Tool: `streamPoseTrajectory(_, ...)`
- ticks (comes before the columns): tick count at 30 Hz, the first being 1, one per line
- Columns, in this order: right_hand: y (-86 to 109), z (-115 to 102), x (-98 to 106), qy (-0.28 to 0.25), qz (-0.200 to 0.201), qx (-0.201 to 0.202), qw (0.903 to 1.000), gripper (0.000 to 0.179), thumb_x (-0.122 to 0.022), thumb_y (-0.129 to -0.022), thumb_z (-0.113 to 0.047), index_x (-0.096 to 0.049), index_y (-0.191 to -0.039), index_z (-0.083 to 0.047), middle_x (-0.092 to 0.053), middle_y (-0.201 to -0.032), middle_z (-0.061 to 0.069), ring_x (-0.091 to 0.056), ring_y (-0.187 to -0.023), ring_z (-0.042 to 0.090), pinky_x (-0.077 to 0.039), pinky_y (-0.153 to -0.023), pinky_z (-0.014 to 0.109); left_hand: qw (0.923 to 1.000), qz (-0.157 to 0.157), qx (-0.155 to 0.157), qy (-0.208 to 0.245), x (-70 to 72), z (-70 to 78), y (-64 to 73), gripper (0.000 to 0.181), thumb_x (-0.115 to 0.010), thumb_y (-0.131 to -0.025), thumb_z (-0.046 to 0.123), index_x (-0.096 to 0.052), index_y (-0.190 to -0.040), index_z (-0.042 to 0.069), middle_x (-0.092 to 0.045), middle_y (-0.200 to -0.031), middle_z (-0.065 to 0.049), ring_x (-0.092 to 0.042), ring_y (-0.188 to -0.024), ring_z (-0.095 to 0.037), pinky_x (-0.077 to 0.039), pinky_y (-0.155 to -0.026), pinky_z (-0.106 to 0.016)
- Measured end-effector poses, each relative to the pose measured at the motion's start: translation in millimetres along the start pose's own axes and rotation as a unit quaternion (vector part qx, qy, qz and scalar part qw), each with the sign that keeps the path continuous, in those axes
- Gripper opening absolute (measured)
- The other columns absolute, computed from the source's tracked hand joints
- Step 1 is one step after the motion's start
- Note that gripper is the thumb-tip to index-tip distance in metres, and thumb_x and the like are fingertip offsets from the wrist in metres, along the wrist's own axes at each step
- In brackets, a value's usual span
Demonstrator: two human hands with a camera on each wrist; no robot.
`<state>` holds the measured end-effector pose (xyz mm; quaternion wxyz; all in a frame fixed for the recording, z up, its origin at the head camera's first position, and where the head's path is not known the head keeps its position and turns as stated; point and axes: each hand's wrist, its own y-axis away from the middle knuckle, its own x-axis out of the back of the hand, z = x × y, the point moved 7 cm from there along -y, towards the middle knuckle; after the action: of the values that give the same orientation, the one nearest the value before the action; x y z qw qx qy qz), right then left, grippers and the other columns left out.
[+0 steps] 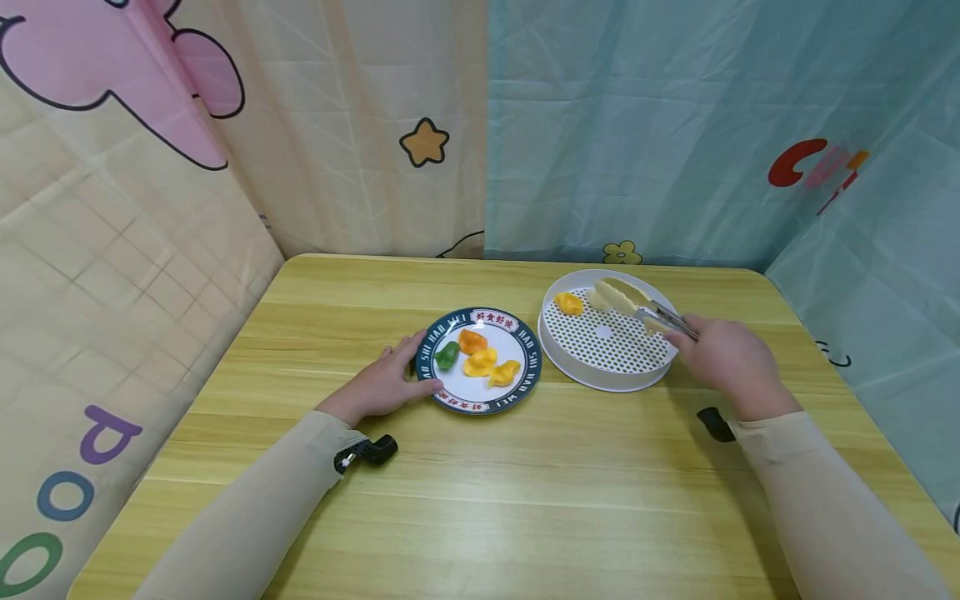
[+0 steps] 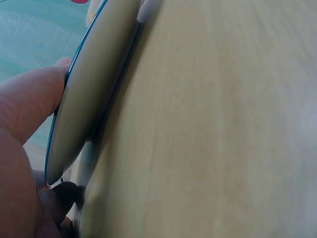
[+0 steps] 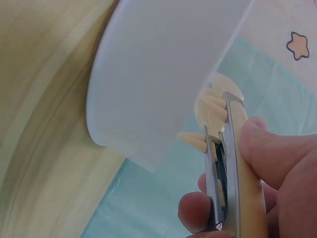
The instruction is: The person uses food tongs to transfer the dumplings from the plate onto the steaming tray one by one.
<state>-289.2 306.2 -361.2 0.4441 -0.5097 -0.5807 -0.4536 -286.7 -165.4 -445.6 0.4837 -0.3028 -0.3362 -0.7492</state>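
Note:
My left hand [image 1: 386, 379] grips the left rim of a round plate [image 1: 528, 362] with a dark green patterned border. In the left wrist view its thumb [image 2: 42, 94] lies over the rim and other fingers show beneath. On the plate lie a green dumpling [image 1: 447, 356], an orange dumpling [image 1: 472, 341] and two yellow dumplings. My right hand [image 1: 727, 358] holds metal tongs [image 1: 663, 317] with beige scalloped tips, reaching over a white round steamer tray [image 1: 600, 377]. A pale dumpling [image 1: 597, 301] is right at the tips. Left of it lies a yellow dumpling [image 1: 569, 303].
Plate and tray stand side by side on a wood-grain table [image 1: 480, 500], the tray slightly farther back. Printed curtains [image 1: 637, 125] hang behind the table and at both sides. Dark camera mounts [image 1: 367, 451] show at both wrists.

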Motion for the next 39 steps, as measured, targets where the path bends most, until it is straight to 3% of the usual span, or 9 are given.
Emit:
streamPoseTrajectory(4, 2.4, -5, 5, -0.008, 0.001, 0.004, 1.0, 0.053, -0.051, -0.108, -0.053, -0.058, -0.138, -0.01, -0.062, -0.09, 0.014, -0.056, -0.082, 0.032, -0.044, -0.065, 0.041, 1.0, 0.0, 0.001, -0.004, 0.0, 0.4, 0.6, 0.109, -0.067, -0.092, 0.07, -0.009, -0.172, 0.025, -0.011, -0.177, -0.019, -0.005, -0.161, -0.053, -0.01, -0.13, -0.067)
streamPoseTrajectory(9, 8.3, -27, 13, -0.016, 0.025, 0.061, 0.9977, 0.065, -0.06, -0.106, -0.048, -0.054, -0.152, -0.004, -0.072, -0.101, 0.017, -0.058, -0.083, 0.03, -0.046, -0.068, 0.04, 1.0, -0.001, 0.005, -0.003, -0.2, -0.4, 0.1, 0.108, -0.067, -0.092, 0.07, -0.009, -0.172, 0.025, -0.011, -0.177, -0.017, -0.005, -0.162, -0.051, -0.01, -0.131, -0.066)
streamPoseTrajectory(13, 15.1, -53, 16, -0.027, 0.029, 0.129, 0.9909, 0.058, -0.069, -0.102, -0.039, -0.061, -0.147, -0.003, -0.074, -0.09, 0.008, -0.056, -0.075, 0.023, -0.044, -0.065, 0.035, 1.0, -0.001, 0.003, -0.002, 0.0, -0.6, -0.4, 0.109, -0.067, -0.092, 0.07, -0.009, -0.172, 0.026, -0.012, -0.177, -0.017, -0.006, -0.162, -0.049, -0.01, -0.132, -0.064)
streamPoseTrajectory(16, 20.5, -69, 15, -0.029, 0.019, 0.169, 0.9851, 0.055, -0.072, -0.1, -0.037, -0.064, -0.144, -0.004, -0.077, -0.098, 0.008, -0.059, -0.079, 0.021, -0.049, -0.069, 0.036, 1.0, 0.0, 0.002, -0.003, 0.2, -0.5, -0.1, 0.109, -0.067, -0.091, 0.071, -0.008, -0.172, 0.026, -0.012, -0.178, -0.016, -0.006, -0.163, -0.048, -0.01, -0.132, -0.063)
streamPoseTrajectory(21, 25.8, -83, 10, -0.02, 0.012, 0.214, 0.9766, 0.052, -0.074, -0.099, -0.036, -0.068, -0.141, -0.007, -0.076, -0.125, 0.016, -0.07, -0.095, 0.025, -0.059, -0.085, 0.05, 1.0, -0.001, 0.004, -0.005, 0.2, -1.5, -0.1, 0.11, -0.066, -0.091, 0.072, -0.007, -0.172, 0.027, -0.011, -0.178, -0.016, -0.006, -0.162, -0.051, -0.011, -0.131, -0.065)
streamPoseTrajectory(31, 27.1, -92, 2, -0.011, -0.02, 0.245, 0.9692, 0.051, -0.076, -0.097, -0.034, -0.068, -0.141, -0.01, -0.078, -0.119, 0.009, -0.065, -0.087, 0.013, -0.055, -0.077, 0.038, 0.9998, -0.007, 0.014, -0.009, 0.8, -0.5, 0.2, 0.109, -0.066, -0.091, 0.072, -0.007, -0.172, 0.027, -0.01, -0.178, -0.017, -0.006, -0.161, -0.052, -0.012, -0.13, -0.066)
streamPoseTrajectory(39, 25.9, -96, -5, -0.005, -0.037, 0.253, 0.9668, 0.048, -0.077, -0.096, -0.035, -0.072, -0.137, -0.011, -0.079, -0.113, 0.005, -0.065, -0.087, 0.013, -0.057, -0.079, 0.04, 0.9999, -0.005, 0.008, -0.005, 0.5, 1.4, 0.2, 0.108, -0.067, -0.092, 0.069, -0.008, -0.172, 0.026, -0.011, -0.177, -0.017, -0.006, -0.163, -0.049, -0.01, -0.132, -0.063)
